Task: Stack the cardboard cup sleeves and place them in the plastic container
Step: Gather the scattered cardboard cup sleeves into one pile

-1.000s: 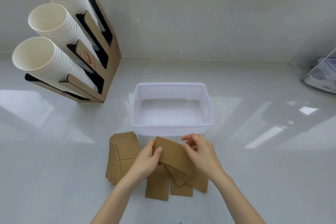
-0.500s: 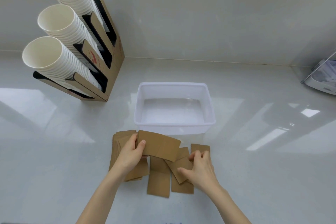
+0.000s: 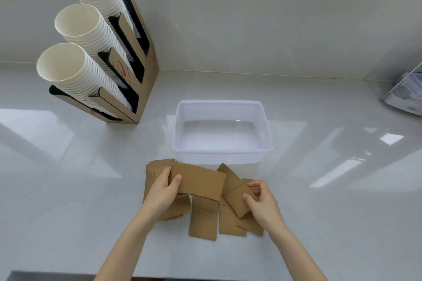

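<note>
Flat brown cardboard cup sleeves lie on the white counter in front of a translucent plastic container [image 3: 266,128], which holds nothing. My left hand [image 3: 163,191] pinches one sleeve [image 3: 201,181] by its left end and holds it just above a neat stack of sleeves [image 3: 151,173] at the left. My right hand [image 3: 262,203] grips another sleeve [image 3: 238,198] and tilts it up off the loose pile [image 3: 205,221], where several sleeves overlap in disorder.
A cardboard cup dispenser [image 3: 139,57] with three slanted columns of white paper cups [image 3: 75,68] stands at the back left. A pale appliance [image 3: 408,96] sits at the right edge. The wall runs behind the container, and the counter's front edge is near my forearms.
My left hand carried its sleeve leftward from the pile to above the stack. My right hand let go of that sleeve, dropped to the pile and lifted another.
</note>
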